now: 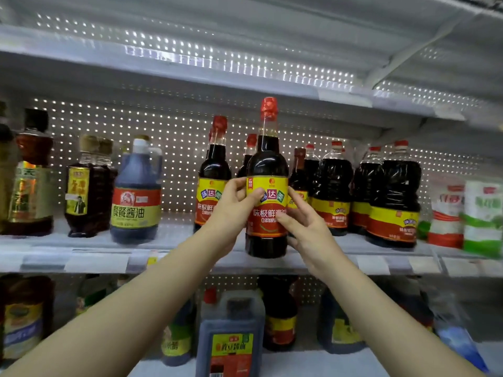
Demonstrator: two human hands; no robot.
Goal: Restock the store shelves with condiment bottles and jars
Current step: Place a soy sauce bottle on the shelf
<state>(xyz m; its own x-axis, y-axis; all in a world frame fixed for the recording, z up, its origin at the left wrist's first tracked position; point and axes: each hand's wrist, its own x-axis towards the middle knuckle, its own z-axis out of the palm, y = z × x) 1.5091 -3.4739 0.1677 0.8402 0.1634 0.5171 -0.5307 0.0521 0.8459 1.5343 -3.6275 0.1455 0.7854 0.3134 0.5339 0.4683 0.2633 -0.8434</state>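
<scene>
At the front edge of the middle shelf [81, 248], you hold a dark bottle [267, 170] upright between both hands. It has a red cap and a red and yellow label. Your left hand [234, 210] wraps its left side, fingers curled behind the label and thumb laid across the front. Your right hand [304, 227] grips the right side, thumb on the lower label and fingers reaching round the far side. So both hands are clamped on the one bottle, close together with only its body between them. Its base sits level with the shelf lip; you cannot tell from this view whether it rests on the shelf or hangs just above it.

Just behind and to the left stands a twin bottle [215, 159] with the same label, and more of that kind crowd behind it. Further left on the shelf is a blue jug [136, 191] with a red and yellow label. To the right stand big bottles [392, 200] of dark sauce, and beyond them white bags [481, 216]. Below, on the lower shelf, a square jug [231, 330] stands between your forearms.
</scene>
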